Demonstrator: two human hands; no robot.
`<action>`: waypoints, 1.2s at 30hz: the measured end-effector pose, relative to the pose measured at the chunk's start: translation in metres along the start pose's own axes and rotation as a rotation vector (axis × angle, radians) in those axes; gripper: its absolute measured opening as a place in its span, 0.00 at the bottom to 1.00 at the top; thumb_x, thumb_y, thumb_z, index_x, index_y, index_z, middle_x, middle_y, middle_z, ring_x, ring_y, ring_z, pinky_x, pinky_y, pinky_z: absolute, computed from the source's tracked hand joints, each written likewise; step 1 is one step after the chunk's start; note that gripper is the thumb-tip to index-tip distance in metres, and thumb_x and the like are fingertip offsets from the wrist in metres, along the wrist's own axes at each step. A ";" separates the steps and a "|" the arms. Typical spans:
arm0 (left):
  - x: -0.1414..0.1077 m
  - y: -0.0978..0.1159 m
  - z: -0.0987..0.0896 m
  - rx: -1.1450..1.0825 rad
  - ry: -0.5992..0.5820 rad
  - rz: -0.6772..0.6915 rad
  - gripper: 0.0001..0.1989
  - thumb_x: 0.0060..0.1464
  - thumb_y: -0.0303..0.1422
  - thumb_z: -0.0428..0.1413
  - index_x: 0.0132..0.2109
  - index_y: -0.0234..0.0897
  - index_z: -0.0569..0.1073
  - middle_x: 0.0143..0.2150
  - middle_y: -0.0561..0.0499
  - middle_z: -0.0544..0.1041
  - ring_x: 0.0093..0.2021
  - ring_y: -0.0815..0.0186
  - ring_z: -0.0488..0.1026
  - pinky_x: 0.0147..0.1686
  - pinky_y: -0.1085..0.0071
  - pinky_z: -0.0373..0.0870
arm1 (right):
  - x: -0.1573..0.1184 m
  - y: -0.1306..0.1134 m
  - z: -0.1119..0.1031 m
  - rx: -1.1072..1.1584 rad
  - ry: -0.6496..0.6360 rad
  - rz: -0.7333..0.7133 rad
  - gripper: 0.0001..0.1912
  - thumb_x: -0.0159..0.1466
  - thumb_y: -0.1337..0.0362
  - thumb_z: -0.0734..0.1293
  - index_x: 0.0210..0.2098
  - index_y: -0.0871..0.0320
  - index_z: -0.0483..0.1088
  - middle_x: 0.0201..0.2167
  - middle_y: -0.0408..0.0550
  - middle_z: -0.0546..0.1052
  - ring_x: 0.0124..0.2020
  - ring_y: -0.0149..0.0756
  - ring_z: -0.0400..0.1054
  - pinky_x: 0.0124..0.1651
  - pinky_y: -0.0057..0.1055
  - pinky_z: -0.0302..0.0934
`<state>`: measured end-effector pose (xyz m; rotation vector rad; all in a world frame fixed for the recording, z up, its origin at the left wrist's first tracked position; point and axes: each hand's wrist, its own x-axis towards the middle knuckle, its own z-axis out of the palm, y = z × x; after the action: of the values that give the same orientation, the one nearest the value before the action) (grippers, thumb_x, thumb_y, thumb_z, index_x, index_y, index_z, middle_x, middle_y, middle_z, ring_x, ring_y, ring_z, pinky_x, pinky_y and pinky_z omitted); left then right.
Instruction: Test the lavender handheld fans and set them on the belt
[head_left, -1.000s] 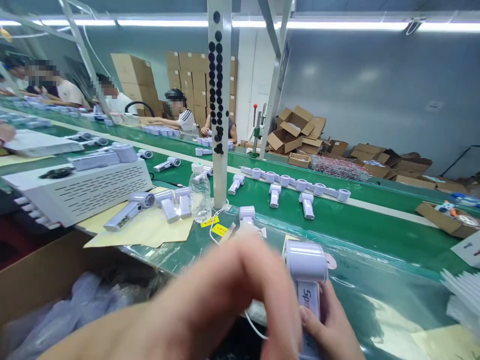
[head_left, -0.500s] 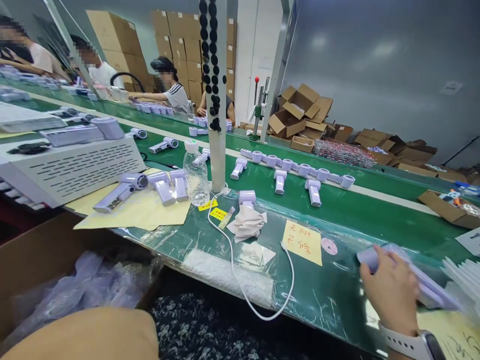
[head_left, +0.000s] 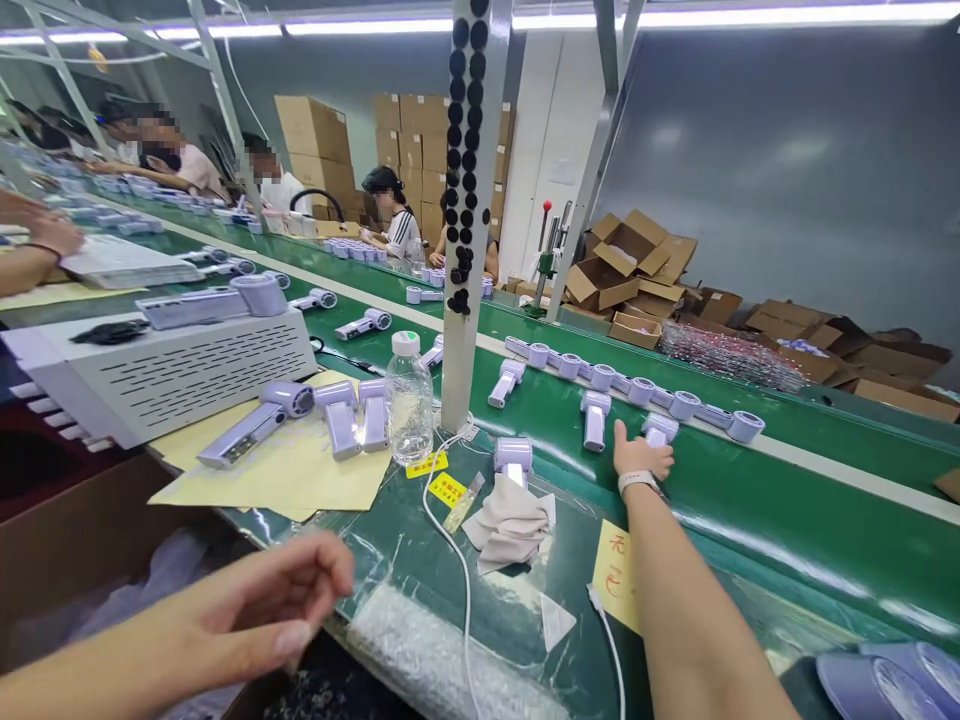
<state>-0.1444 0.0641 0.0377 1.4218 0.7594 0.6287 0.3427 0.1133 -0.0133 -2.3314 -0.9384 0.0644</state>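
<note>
My left hand is raised over the near table edge, empty, its fingers loosely curled and the thumb apart. My right hand reaches out over the green belt, its fingers over the handle of a light purple handheld fan. Most of that handle is hidden under my fingers. Left of it lies another purple fan. A crumpled cloth rests on the table beside a purple fan. A white cable runs down the table.
A clear bottle stands beside a metal post. Several fans lie on yellow paper by a white vented box. Round purple parts sit at the lower right. People work along the belt; another person's hands show at far left.
The view has shifted right-to-left and up. My right hand has left the purple piece at the near right and reached forward to a fan on the belt. My left hand has come into view.
</note>
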 end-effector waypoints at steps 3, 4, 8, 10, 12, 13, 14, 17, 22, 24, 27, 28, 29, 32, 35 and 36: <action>0.022 -0.015 0.021 -0.058 -0.270 -0.075 0.20 0.54 0.52 0.63 0.46 0.45 0.76 0.34 0.54 0.73 0.33 0.67 0.67 0.37 0.71 0.65 | -0.013 -0.030 0.014 0.088 -0.075 -0.064 0.19 0.72 0.56 0.69 0.58 0.59 0.71 0.61 0.55 0.72 0.57 0.47 0.71 0.58 0.51 0.68; 0.030 -0.024 0.031 -0.123 -0.290 -0.043 0.22 0.52 0.52 0.66 0.44 0.41 0.76 0.33 0.53 0.72 0.33 0.67 0.68 0.37 0.71 0.65 | -0.018 -0.037 0.014 0.110 -0.104 -0.081 0.19 0.72 0.57 0.69 0.57 0.59 0.71 0.60 0.55 0.72 0.57 0.47 0.71 0.58 0.51 0.68; 0.059 -0.049 0.075 -0.348 -0.347 0.032 0.24 0.55 0.52 0.64 0.46 0.37 0.74 0.34 0.49 0.77 0.33 0.64 0.74 0.39 0.67 0.70 | -0.046 -0.043 -0.013 0.182 -0.244 -0.121 0.15 0.71 0.57 0.69 0.51 0.61 0.74 0.51 0.52 0.78 0.49 0.44 0.75 0.53 0.47 0.71; 0.067 -0.047 0.096 -0.400 -0.382 0.010 0.24 0.59 0.53 0.60 0.50 0.37 0.75 0.40 0.44 0.81 0.40 0.60 0.79 0.46 0.62 0.72 | -0.078 -0.037 -0.033 0.226 -0.322 -0.176 0.14 0.71 0.57 0.68 0.45 0.62 0.77 0.47 0.53 0.80 0.47 0.46 0.76 0.53 0.47 0.71; 0.072 -0.037 0.118 -0.523 -0.287 0.035 0.30 0.57 0.57 0.59 0.56 0.40 0.74 0.50 0.41 0.81 0.52 0.56 0.79 0.57 0.58 0.69 | -0.125 -0.032 -0.051 0.282 -0.386 -0.270 0.15 0.67 0.55 0.69 0.44 0.61 0.80 0.54 0.55 0.79 0.54 0.52 0.74 0.60 0.49 0.67; 0.074 -0.031 0.130 -0.605 -0.221 0.068 0.34 0.53 0.60 0.61 0.57 0.41 0.74 0.56 0.40 0.79 0.58 0.54 0.76 0.62 0.57 0.66 | -0.153 -0.031 -0.058 0.309 -0.407 -0.322 0.17 0.63 0.54 0.72 0.46 0.58 0.81 0.61 0.55 0.75 0.60 0.55 0.70 0.65 0.50 0.63; 0.076 -0.026 0.141 -0.680 -0.161 0.090 0.37 0.51 0.62 0.61 0.58 0.41 0.73 0.60 0.40 0.77 0.62 0.53 0.73 0.64 0.57 0.64 | -0.180 -0.029 -0.064 0.336 -0.420 -0.383 0.22 0.59 0.53 0.75 0.49 0.55 0.81 0.67 0.54 0.70 0.66 0.58 0.64 0.69 0.51 0.57; 0.073 -0.020 0.165 -0.797 -0.005 0.053 0.35 0.53 0.63 0.59 0.53 0.38 0.76 0.55 0.39 0.80 0.57 0.51 0.77 0.59 0.56 0.70 | -0.248 -0.026 -0.079 0.371 -0.403 -0.523 0.34 0.53 0.50 0.79 0.57 0.52 0.78 0.76 0.55 0.54 0.75 0.67 0.47 0.73 0.61 0.46; 0.046 -0.031 0.153 -0.720 -0.043 -0.065 0.30 0.50 0.62 0.61 0.40 0.36 0.79 0.37 0.43 0.84 0.40 0.56 0.81 0.44 0.61 0.77 | -0.247 -0.003 -0.091 0.366 -0.537 -0.513 0.21 0.68 0.46 0.64 0.33 0.55 0.79 0.57 0.60 0.76 0.54 0.55 0.73 0.56 0.51 0.68; 0.035 -0.031 0.138 -0.712 -0.013 -0.033 0.31 0.47 0.62 0.63 0.39 0.36 0.80 0.37 0.45 0.84 0.39 0.59 0.81 0.43 0.64 0.77 | -0.224 0.006 -0.082 0.258 -0.385 -0.383 0.21 0.71 0.52 0.60 0.26 0.55 0.71 0.38 0.59 0.78 0.44 0.53 0.73 0.48 0.48 0.68; 0.025 -0.022 0.120 -0.710 0.041 0.059 0.32 0.42 0.61 0.66 0.39 0.35 0.81 0.38 0.46 0.84 0.41 0.59 0.81 0.44 0.66 0.77 | -0.209 0.009 -0.060 0.207 -0.322 -0.350 0.13 0.65 0.62 0.65 0.25 0.52 0.60 0.33 0.59 0.73 0.48 0.57 0.68 0.51 0.50 0.63; 0.023 -0.019 0.117 -0.715 0.044 0.091 0.32 0.42 0.61 0.66 0.39 0.35 0.81 0.39 0.45 0.84 0.42 0.58 0.81 0.45 0.65 0.77 | -0.213 0.007 -0.055 0.215 -0.346 -0.363 0.13 0.63 0.64 0.66 0.25 0.52 0.58 0.33 0.58 0.72 0.47 0.56 0.68 0.51 0.49 0.62; 0.021 -0.015 0.114 -0.724 0.042 0.127 0.32 0.42 0.62 0.66 0.39 0.35 0.81 0.40 0.45 0.84 0.43 0.56 0.81 0.46 0.64 0.77 | -0.222 0.005 -0.052 0.228 -0.385 -0.375 0.13 0.63 0.65 0.66 0.26 0.52 0.57 0.31 0.56 0.72 0.44 0.54 0.69 0.49 0.48 0.63; 0.017 -0.009 0.116 -0.754 0.041 0.234 0.34 0.39 0.64 0.66 0.37 0.36 0.81 0.41 0.44 0.84 0.44 0.53 0.81 0.45 0.61 0.78 | -0.265 -0.007 -0.059 0.302 -0.570 -0.410 0.06 0.67 0.62 0.62 0.32 0.54 0.63 0.24 0.48 0.72 0.29 0.44 0.70 0.37 0.39 0.65; 0.016 -0.008 0.126 -0.800 0.053 0.278 0.35 0.36 0.67 0.65 0.32 0.36 0.79 0.43 0.44 0.83 0.41 0.55 0.81 0.40 0.63 0.78 | -0.302 -0.020 -0.079 0.506 -0.865 -0.399 0.11 0.68 0.56 0.62 0.38 0.56 0.70 0.21 0.44 0.75 0.23 0.38 0.70 0.30 0.32 0.64; 0.017 -0.007 0.130 -0.821 0.051 0.280 0.36 0.36 0.67 0.65 0.31 0.35 0.78 0.44 0.44 0.83 0.40 0.57 0.80 0.39 0.64 0.78 | -0.310 -0.024 -0.085 0.580 -0.928 -0.388 0.12 0.67 0.55 0.63 0.35 0.56 0.72 0.21 0.44 0.75 0.23 0.37 0.71 0.29 0.30 0.64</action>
<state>-0.0324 -0.0047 0.0284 0.7485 0.2671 1.0479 0.1188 -0.1169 0.0140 -1.4966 -1.5216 1.1603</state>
